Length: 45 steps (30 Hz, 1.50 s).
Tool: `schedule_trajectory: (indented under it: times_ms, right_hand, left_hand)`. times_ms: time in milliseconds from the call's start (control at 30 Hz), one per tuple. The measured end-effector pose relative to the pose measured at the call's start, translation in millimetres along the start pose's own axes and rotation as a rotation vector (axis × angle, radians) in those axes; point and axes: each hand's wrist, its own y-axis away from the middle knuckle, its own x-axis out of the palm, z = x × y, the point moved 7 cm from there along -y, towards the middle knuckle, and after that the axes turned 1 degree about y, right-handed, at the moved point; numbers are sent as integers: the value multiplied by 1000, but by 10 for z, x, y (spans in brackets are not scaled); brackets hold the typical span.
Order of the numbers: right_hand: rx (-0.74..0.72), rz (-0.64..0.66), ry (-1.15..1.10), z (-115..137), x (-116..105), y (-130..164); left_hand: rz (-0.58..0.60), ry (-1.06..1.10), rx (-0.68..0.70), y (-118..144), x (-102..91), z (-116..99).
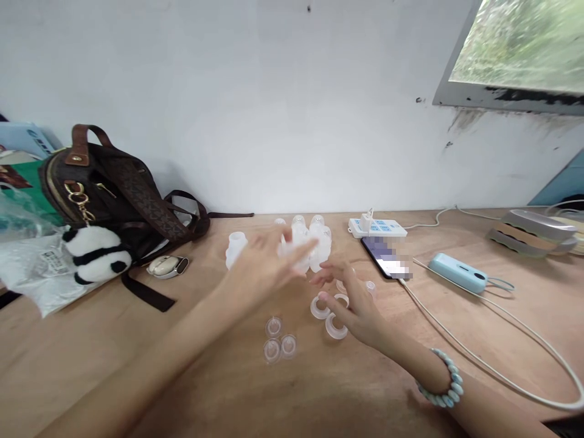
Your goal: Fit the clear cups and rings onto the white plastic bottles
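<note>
Our right hand [351, 307] rests with fingers spread on clear rings [335, 325]; left hand [269, 261], open and blurred, reaches the bottle cluster [314, 243] near the table's [137, 340] far edge. We judge sorting underway; next needs a firm grasp.

Your left hand [267, 261] hovers blurred, fingers spread, over the cluster of clear plastic bottles [310, 240] near the bench's [137, 365] back edge; can't tell if it touches any. Your right hand [351, 301], w/ bead bracelet [441, 388] on the wrist, rests fingers down among the clear rings [335, 327], mid-bench. Three small clear caps [278, 344] sit just left of the rings. Brown bag [114, 188] w/ panda charm [93, 252] at back left corner. Power strip [378, 227], phone [387, 257] and blue device [457, 272] to the back right, white cable [502, 371] looping toward the right edge.
</note>
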Motion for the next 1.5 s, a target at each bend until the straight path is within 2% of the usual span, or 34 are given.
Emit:
schedule_trajectory:
  times_ms: [67,167,267,400,500,667,767,867,933,1000,1067,1100,1133,1167,1233,1333,1400,1500]
  right_hand:
    - [51,20,-89,-26,23,2]
    - [109,77,-134,-45,77,-10]
    - [156,76,-133,-79,73,-25]
    - [161,73,-66,-111,4,-27]
    - [162,111,-22,-80,-49,-18]
    - [132,110,46,72,-189,-40]
    - [24,137,102,197,-240,-65]
    - [-78,151,131,296,-264,-80]
    - [-128,140,128,336,-297,-96]
    - [-135,71,117,317,-409,-130]
    - [-70,-88,131,204,-638,-174]
    - [-19,-181,154,118,-777,-188]
    - [25,-268,183,28,-911,-193]
    - [38,-297,218,-51,-996,-203]
    - [39,-258,291,-202,-1051,-227]
    - [65,-43,404,-416,-876,-236]
    - [74,70,498,-492,-719,-212]
    - [54,76,557,-467,-590,-181]
  left_hand:
    - [52,-121,145,123,188,-306]
    - [47,-129,245,257,333,-564]
    - [47,-173,178,310,346,-549]
    - [259,-180,-8,361,378,-349]
    - [403,37,-114,396,362,-297]
    - [518,457,-377,410,265,-240]
    - [661,869,-529,444,292,-267]
    - [797,1338,-570,451,318,-385]
    - [829,1524,-594,467,339,-394]
    - [888,1652,-628,542,387,-368]
    - [937,1761,-662,658,443,-307]
    - [889,1775,-706,709,481,-225]
    - [808,1756,-747,753,518,-124]
    - [715,1690,-805,800,561,-7]
    - [562,1482,-872,874,619,185]
    - [393,1138,-789,850,596,299]
    - [347,915,-698,804,558,285]
    - [335,567,-609,788,520,251]
